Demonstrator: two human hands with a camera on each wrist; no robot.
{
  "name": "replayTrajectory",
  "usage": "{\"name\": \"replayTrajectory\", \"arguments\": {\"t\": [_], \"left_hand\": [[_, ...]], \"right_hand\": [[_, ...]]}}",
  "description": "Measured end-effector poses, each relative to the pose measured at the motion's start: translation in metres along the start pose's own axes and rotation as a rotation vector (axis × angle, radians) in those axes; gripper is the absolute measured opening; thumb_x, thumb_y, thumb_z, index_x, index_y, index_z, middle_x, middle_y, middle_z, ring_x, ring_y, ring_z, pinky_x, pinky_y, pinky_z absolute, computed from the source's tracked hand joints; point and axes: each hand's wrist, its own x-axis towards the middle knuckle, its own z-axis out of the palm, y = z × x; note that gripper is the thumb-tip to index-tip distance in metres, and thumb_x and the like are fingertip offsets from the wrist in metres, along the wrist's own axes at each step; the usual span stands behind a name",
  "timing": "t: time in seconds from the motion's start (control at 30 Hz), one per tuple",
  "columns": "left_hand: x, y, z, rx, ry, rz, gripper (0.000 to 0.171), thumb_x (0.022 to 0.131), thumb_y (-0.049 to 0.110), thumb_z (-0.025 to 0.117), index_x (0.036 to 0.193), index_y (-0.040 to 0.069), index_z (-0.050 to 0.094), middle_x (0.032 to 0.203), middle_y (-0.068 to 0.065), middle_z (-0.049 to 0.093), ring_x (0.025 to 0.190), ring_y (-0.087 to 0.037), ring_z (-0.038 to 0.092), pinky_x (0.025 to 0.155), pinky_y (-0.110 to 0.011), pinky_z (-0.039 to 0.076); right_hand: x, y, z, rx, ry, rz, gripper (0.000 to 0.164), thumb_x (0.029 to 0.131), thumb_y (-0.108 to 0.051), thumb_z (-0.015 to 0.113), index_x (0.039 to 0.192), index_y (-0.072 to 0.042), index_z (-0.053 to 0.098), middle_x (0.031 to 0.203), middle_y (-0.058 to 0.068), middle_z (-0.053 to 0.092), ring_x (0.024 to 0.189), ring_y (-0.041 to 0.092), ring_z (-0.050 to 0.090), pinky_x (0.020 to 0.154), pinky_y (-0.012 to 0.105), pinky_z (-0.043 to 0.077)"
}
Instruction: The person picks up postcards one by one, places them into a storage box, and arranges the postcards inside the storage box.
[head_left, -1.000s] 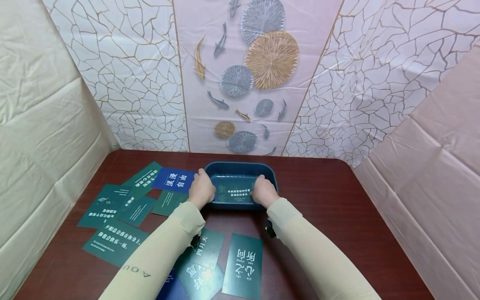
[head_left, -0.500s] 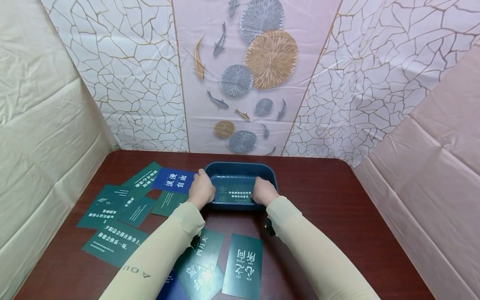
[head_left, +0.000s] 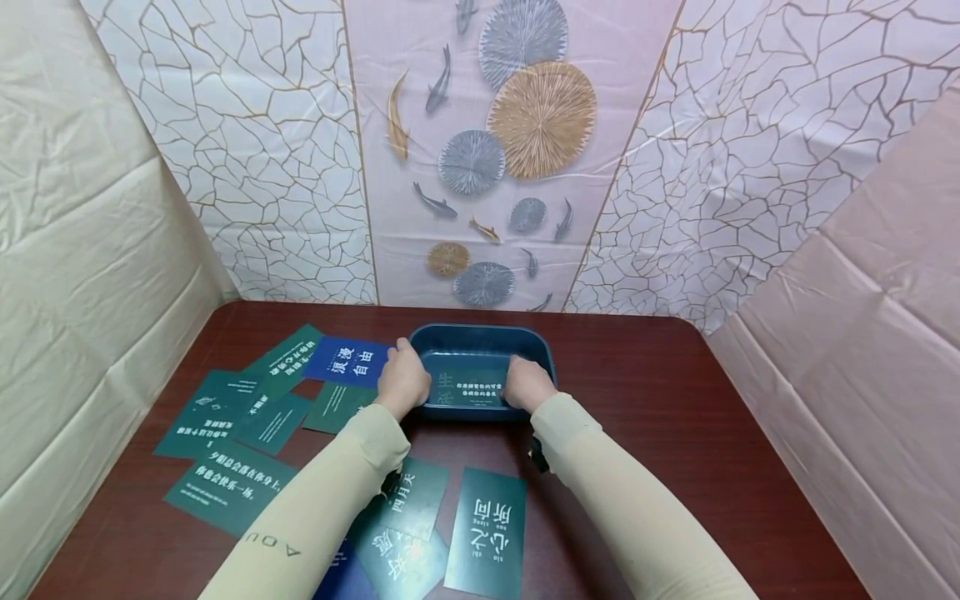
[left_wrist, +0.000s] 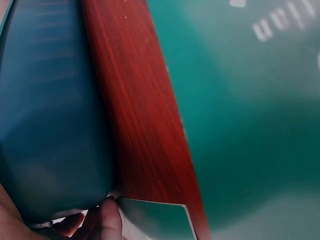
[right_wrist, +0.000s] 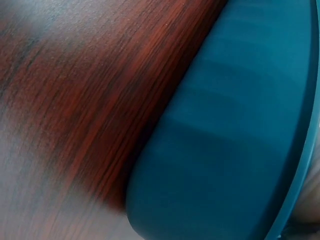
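Observation:
A dark blue-green tray stands at the back middle of the table. My left hand holds its left end; in the left wrist view the curled fingers reach under the tray's lower corner. Inside lies a green card with white lettering. My right hand, fingers curled, is inside the right end of the tray at the card's right edge and seems to pinch it; its fingertips are hidden. In the right wrist view the tray's outer wall fills much of the picture.
To the left lie several overlapping green cards and a blue card. A green card lies in front of the tray, beside others partly under the left sleeve. Patterned cloth closes the back and sides of the brown table.
My right hand has shifted slightly left and down inside the tray, and the card in it has turned a little. The left hand and the tray have stayed in place.

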Motion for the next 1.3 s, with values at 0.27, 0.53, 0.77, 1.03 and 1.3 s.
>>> {"name": "replayTrajectory", "arguments": {"t": [0.27,0.53,0.77,1.03,1.3], "left_hand": [[0.000,0.000,0.001,0.009,0.002,-0.003,0.068,0.095,0.014,0.056,0.149,-0.001,0.017,0.140,-0.026,0.037,0.110,-0.041,0.053,0.089,-0.054,0.046],[0.000,-0.003,0.001,0.018,0.001,0.004,0.070,0.095,0.014,0.055,0.150,-0.002,0.015,0.141,-0.027,0.035,0.111,-0.041,0.053,0.090,-0.054,0.045],[0.001,-0.002,0.001,0.016,-0.004,0.008,0.071,0.095,0.014,0.055,0.150,-0.002,0.013,0.142,-0.027,0.034,0.111,-0.041,0.053,0.089,-0.054,0.046],[0.000,-0.002,0.001,0.019,-0.001,0.009,0.071,0.094,0.014,0.056,0.150,-0.002,0.014,0.140,-0.027,0.036,0.110,-0.041,0.053,0.088,-0.054,0.046],[-0.002,0.000,0.000,0.010,-0.008,0.013,0.071,0.095,0.013,0.055,0.150,-0.002,0.013,0.142,-0.027,0.034,0.110,-0.041,0.053,0.089,-0.054,0.046]], "right_hand": [[0.000,0.002,0.004,0.025,0.002,-0.006,0.064,0.088,-0.018,0.073,0.142,-0.001,0.044,0.135,0.019,0.052,0.115,0.035,0.054,0.089,0.045,0.050],[-0.005,0.000,0.001,0.055,0.081,-0.051,0.060,0.092,-0.019,0.068,0.143,-0.002,0.042,0.138,0.020,0.047,0.114,0.033,0.054,0.088,0.046,0.050],[-0.026,-0.003,-0.013,0.160,0.164,-0.133,0.054,0.092,-0.023,0.068,0.139,-0.009,0.047,0.133,0.015,0.049,0.105,0.028,0.058,0.085,0.045,0.050],[-0.059,0.005,-0.021,0.197,0.231,-0.216,0.054,0.090,-0.026,0.071,0.137,-0.012,0.049,0.123,0.009,0.054,0.104,0.021,0.058,0.084,0.040,0.052],[-0.089,0.011,-0.016,0.187,0.246,-0.276,0.053,0.087,-0.026,0.074,0.134,-0.014,0.052,0.111,0.003,0.056,0.082,0.014,0.055,0.069,0.031,0.050]]}}
